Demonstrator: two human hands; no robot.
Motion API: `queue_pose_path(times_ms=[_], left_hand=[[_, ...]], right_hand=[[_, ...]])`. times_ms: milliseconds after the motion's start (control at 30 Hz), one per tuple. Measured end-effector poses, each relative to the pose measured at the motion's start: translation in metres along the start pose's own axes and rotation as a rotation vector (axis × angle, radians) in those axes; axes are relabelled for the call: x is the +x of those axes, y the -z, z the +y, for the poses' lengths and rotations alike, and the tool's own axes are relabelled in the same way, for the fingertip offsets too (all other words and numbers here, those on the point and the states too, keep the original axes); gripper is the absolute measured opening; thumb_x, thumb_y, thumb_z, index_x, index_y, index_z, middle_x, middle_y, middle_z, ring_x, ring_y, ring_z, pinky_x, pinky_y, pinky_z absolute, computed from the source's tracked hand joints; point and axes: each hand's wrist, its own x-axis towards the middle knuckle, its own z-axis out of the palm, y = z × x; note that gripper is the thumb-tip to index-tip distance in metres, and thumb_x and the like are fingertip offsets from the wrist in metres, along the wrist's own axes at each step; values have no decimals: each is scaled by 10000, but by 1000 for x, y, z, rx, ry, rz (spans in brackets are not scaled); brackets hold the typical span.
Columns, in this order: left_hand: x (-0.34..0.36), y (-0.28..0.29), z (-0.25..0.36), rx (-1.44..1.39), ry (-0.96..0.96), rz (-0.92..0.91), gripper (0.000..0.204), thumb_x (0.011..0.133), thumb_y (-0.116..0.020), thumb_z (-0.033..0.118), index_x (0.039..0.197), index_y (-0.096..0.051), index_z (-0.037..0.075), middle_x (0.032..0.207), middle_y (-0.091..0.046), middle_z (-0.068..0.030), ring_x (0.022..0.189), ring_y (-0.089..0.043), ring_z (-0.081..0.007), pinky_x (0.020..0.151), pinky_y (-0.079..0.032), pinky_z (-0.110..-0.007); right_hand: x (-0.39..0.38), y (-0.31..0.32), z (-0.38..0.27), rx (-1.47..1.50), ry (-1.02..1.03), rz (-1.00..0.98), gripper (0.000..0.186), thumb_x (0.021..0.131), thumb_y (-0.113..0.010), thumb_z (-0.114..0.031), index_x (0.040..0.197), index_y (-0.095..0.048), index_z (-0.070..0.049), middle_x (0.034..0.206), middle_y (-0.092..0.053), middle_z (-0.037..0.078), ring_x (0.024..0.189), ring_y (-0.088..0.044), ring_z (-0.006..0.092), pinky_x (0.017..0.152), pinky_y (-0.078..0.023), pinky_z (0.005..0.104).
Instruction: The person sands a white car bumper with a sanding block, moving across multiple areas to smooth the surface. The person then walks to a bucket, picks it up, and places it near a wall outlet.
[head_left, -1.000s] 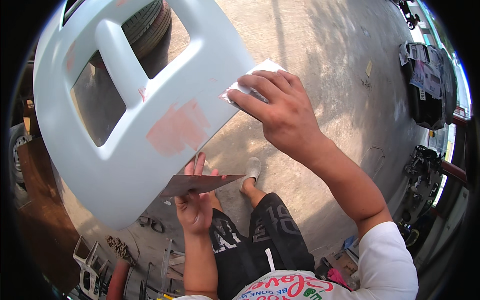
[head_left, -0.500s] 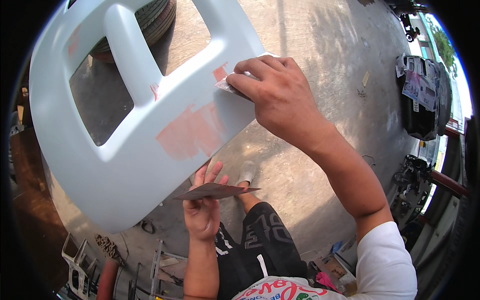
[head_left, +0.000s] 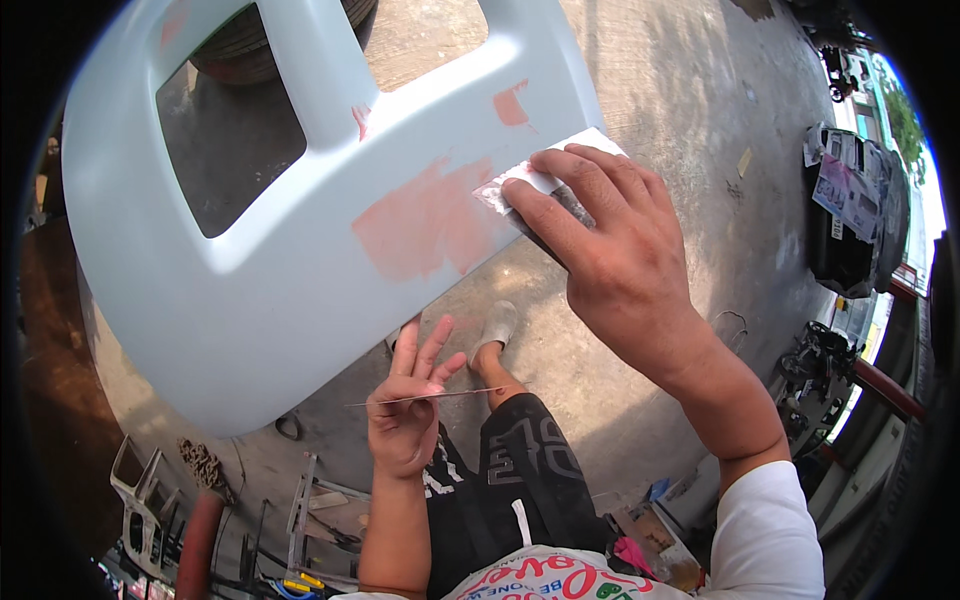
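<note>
A pale blue-grey car bumper [head_left: 260, 330] with large openings fills the upper left, tilted. Pinkish filler is smeared in a broad patch [head_left: 425, 220] on its face, with smaller marks near the openings. My right hand [head_left: 630, 250] is closed on a thin white-and-dark flat piece [head_left: 540, 180], pink-smudged at its corner, over the bumper's right edge by the patch. Whether it touches the surface I cannot tell. Below the bumper's lower edge, my left hand [head_left: 403, 435] grips a thin flat plate [head_left: 455, 394], seen nearly edge-on, with some fingers raised.
A tire [head_left: 235, 60] lies behind the bumper on the concrete floor [head_left: 700, 120]. At the far right stands a dark car [head_left: 850, 210] partly covered with paper. Loose parts, a reddish pipe [head_left: 200, 545] and a metal frame [head_left: 305, 510] lie at the lower left.
My right hand with its flat piece has come nearer and slightly right, away from the upper small filler mark. The left-hand plate has tipped nearly edge-on. The bumper appears shifted rightward and up in view.
</note>
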Motion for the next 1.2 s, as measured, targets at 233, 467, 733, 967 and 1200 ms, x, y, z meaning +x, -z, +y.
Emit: queue_pose_path(times_ms=[233, 467, 733, 967, 1200], left_hand=[[-12, 12, 10, -98, 10, 30, 104, 968, -655, 192, 1002, -716, 116, 1632, -143, -310, 1471, -286, -466, 1101, -390, -540], [-14, 20, 15, -9, 5, -41, 198, 1008, -576, 270, 987, -692, 111, 1627, -163, -303, 1406, -408, -430, 1104, -395, -524], [-12, 22, 20, -43, -6, -74, 100, 952, -692, 206, 985, -725, 117, 1602, -194, -343, 1349, -495, -397, 1057, -455, -488], [-15, 27, 23, -84, 9, -84, 101, 948, -690, 201, 978, -738, 118, 1595, -206, -350, 1325, -524, -391, 1056, -459, -487], [-22, 54, 15, -103, -49, -60, 98, 977, -634, 171, 998, -727, 147, 1634, -188, -275, 1479, -274, -457, 1095, -397, -540]], right_hand=[[15, -25, -31, -7, -58, 54, 393, 785, -606, -11, 1162, -682, -89, 1174, -635, 86, 1120, -581, 294, 965, -423, 447], [-8, -24, -40, 1, -61, -19, 319, 808, -586, -61, 1103, -698, -109, 1167, -658, 112, 1087, -606, 285, 936, -407, 453], [30, -4, -42, -65, -164, -32, 397, 818, -569, 29, 1139, -707, -160, 1116, -673, 59, 1082, -624, 258, 880, -426, 399], [-14, -1, -51, -37, -106, -142, 307, 803, -612, -41, 1076, -716, -136, 1092, -672, 94, 1055, -623, 249, 920, -413, 425], [-12, -19, -81, -22, -55, 68, 318, 796, -600, -100, 1100, -691, -78, 1133, -643, 139, 1118, -591, 311, 983, -394, 500]])
